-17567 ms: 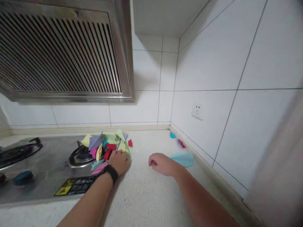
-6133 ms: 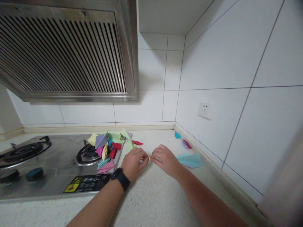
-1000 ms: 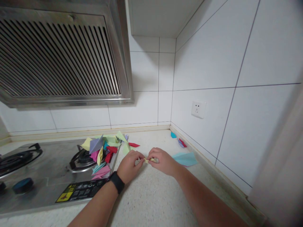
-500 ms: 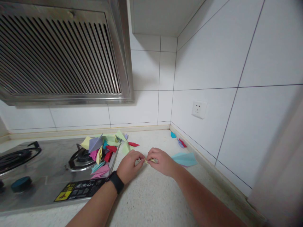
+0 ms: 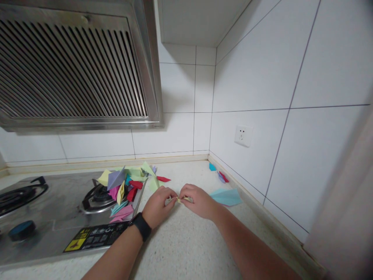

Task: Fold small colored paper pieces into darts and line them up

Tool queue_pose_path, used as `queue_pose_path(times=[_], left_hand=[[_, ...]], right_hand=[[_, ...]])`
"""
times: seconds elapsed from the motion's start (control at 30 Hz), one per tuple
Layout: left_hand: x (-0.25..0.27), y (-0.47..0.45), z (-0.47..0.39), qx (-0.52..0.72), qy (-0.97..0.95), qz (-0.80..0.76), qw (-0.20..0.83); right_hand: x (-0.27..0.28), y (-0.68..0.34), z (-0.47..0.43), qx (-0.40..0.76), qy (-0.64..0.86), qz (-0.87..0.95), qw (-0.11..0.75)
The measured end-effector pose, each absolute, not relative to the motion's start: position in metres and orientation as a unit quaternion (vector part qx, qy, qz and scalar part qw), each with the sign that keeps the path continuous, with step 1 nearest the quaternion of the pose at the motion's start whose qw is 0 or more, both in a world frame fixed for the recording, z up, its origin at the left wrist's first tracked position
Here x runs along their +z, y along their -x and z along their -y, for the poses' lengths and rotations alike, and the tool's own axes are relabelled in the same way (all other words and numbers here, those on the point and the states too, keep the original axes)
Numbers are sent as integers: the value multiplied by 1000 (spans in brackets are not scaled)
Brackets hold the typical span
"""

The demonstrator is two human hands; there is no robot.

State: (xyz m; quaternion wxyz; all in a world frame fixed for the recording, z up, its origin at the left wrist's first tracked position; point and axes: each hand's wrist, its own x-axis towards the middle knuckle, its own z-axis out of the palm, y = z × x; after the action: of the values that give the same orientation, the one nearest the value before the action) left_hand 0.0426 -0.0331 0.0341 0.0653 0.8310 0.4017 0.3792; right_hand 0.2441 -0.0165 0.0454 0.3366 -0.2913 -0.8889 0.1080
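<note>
One head view: left hand (image 5: 160, 204) and right hand (image 5: 199, 200) pinch yellow paper (image 5: 178, 200) between close fingertips over the counter (image 5: 186, 249). Earlier at the pile (image 5: 115, 178), the left now joins in, so the work seems two-handed. The edge of the stove (image 5: 65, 208) bounds the left, blue paper (image 5: 227, 196) the right; counter this side gives room.

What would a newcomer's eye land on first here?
Most likely the heap of bright folded papers at the right side of the stove, spilling onto the counter. The big slatted hood at upper left probably comes next. Then, in front of the heap and to its right, the left hand and right hand pinch a small yellow paper.
</note>
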Motion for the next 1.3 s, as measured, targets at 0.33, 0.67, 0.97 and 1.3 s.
queue_pose_path(times=[0.33, 0.67, 0.97, 1.3], left_hand=[[34, -43, 33, 386, -828, -402, 59], [33, -43, 33, 390, -826, -403, 62], [34, -43, 33, 390, -826, -402, 65], [33, -43, 32, 385, -826, -407, 66]], right_hand=[[44, -247, 13, 101, 296, 888, 337], [43, -249, 11, 96, 307, 888, 329], [44, -248, 12, 96, 304, 889, 329], [43, -249, 12, 95, 305, 889, 329]])
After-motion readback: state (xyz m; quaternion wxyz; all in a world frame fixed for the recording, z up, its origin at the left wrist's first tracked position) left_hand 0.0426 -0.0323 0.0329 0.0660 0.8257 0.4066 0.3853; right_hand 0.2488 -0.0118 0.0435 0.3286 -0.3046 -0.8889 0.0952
